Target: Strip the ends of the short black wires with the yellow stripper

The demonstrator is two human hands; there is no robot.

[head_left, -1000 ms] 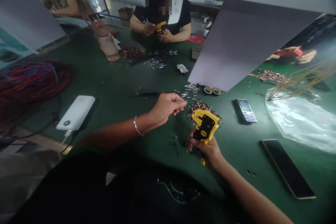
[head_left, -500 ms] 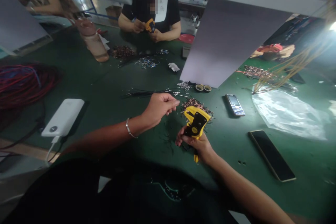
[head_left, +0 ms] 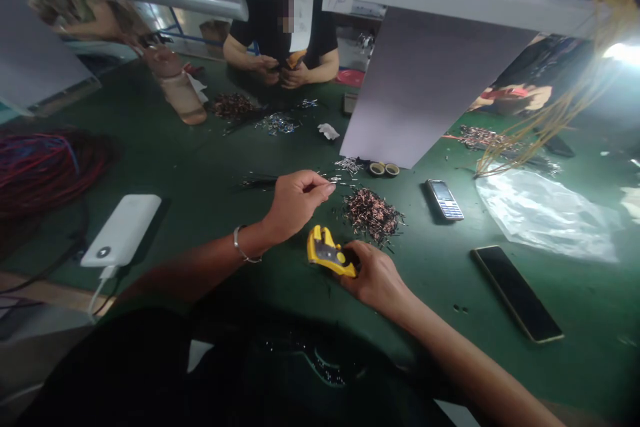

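Right hand [head_left: 376,275]: fingers clamped on a yellow hand tool [head_left: 327,255], inward from the middle of the worktop's [head_left: 200,163] near edge. The tool's head, directed toward the far edge half a second earlier, now points left, uncovering the clippings pile [head_left: 371,213]. Left hand [head_left: 297,207]: thumb and forefinger together beside black wires [head_left: 259,182]; whether anything is pinched cannot be told.

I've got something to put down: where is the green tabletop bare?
The green tabletop is bare between the white power bank and the black wires, and between the scrap pile and the black smartphone. It is crowded around the left hand, with wires, silver pieces and that pile close.
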